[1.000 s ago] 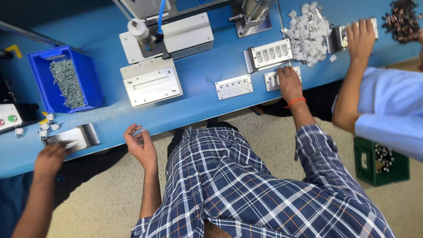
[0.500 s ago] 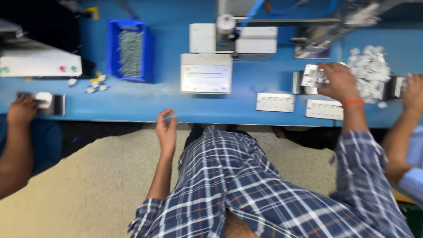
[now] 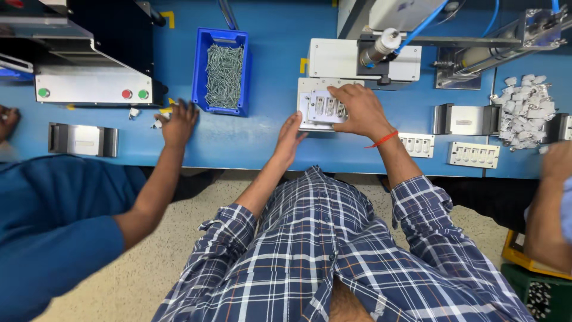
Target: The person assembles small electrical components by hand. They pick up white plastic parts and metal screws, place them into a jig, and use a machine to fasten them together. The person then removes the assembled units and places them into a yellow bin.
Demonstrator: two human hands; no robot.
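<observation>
My right hand [image 3: 357, 110], with a red thread at the wrist, lies on a white multi-slot switch plate [image 3: 325, 107] and grips its right end. The plate sits on a white metal fixture [image 3: 305, 89] below a press head with a blue hose [image 3: 381, 43]. My left hand [image 3: 291, 140] rests with fingers apart on the blue bench, its fingertips touching the fixture's lower left edge. It holds nothing.
A blue bin of screws [image 3: 223, 71] stands left of the fixture. A co-worker's hand [image 3: 177, 122] in a blue sleeve reaches beside it. Two more switch plates [image 3: 417, 145] [image 3: 473, 155] lie to the right, near a heap of small white parts [image 3: 524, 110]. Another person's arm [image 3: 551, 185] is at far right.
My right hand came left from the parts at the right and set a switch plate on the fixture. My left hand rose from below the bench edge to the fixture.
</observation>
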